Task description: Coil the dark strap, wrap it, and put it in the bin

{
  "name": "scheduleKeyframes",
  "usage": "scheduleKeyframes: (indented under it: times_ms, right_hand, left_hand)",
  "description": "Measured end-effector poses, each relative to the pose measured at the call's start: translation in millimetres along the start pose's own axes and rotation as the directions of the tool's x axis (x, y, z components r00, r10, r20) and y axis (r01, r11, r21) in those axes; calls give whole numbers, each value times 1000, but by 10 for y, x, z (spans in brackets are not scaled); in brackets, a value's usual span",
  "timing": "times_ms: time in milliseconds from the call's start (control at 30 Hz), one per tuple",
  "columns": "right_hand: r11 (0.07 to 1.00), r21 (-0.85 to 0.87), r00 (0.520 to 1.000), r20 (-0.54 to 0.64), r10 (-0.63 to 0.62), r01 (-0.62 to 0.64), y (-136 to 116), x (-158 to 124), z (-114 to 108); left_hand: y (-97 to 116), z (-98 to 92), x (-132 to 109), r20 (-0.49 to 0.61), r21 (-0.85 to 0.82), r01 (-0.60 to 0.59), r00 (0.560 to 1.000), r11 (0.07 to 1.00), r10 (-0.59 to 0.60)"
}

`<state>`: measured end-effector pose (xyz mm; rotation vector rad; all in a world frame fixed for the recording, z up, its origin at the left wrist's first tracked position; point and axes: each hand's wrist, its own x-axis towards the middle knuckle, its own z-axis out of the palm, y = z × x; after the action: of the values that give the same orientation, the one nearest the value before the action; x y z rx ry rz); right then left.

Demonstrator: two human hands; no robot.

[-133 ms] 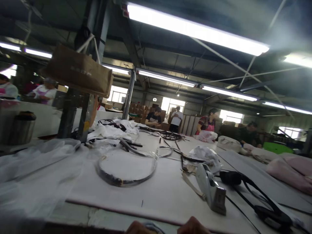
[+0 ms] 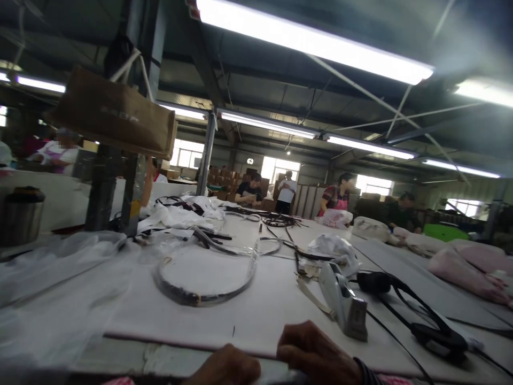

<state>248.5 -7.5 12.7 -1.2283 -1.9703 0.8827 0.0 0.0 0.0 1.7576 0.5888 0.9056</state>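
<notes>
Worktop (image 2: pixel 216 324), near edge: both hands low in view, knuckles up, close together but apart. Left hand (image 2: pixel 230 366) at the near edge, cut off by the bottom of the frame. Right hand (image 2: pixel 310 347) just right of it, over the same edge, dark band (image 2: pixel 365 371) at its wrist. Fingers of both curled. Something pale and glossy shows low between them; too little of it to name. Cannot tell whether either hand grips it or anything else.

Nearest work piece: bundle (image 2: pixel 192 298), dark, bent into a U, lying flat inward of the near edge, beyond the left hand. Clear wrap on it, yellowish tie near the bend. Neither hand touches it.

Progress, judged from the layout: this bundle looks wrapped and tied, so that much seems done. Further in, toward the far edge, a coil (image 2: pixel 280 220) of dark strips looks unwrapped; white heap (image 2: pixel 172 216) by the left edge is unsorted, more strips among it. Reads as part-way, much left; exact share not tellable.

Right side: tape dispenser (image 2: pixel 356 318) near the right hand, untouched; headset (image 2: pixel 438 342) beyond it, cord running to the near edge; crumpled clear bag (image 2: pixel 334 246) behind the dispenser. Left corner: clear sheeting (image 2: pixel 60 267) spread loose.
</notes>
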Motion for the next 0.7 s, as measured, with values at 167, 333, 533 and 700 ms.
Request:
scheduleKeyframes:
  times_ms: [167, 333, 533, 700]
  right_hand:
    - [938, -243, 893, -319, -317, 246, -231, -24, -77]
    - [773, -471, 691, -383, -614, 426, -318, 105, 160]
    - [925, -96, 740, -572, -354, 369, -398, 478, 273]
    - [891, 324, 898, -405, -174, 319, -528, 605, 275]
  left_hand:
    - [670, -195, 205, 16, -70, 340, 940, 938, -340]
    - [983, 19, 431, 33, -288, 290, 956, 913, -293]
    - [1081, 159, 688, -114, -625, 81, 974, 776, -194]
    - [1272, -23, 880, -180, -658, -78, 982, 749, -55]
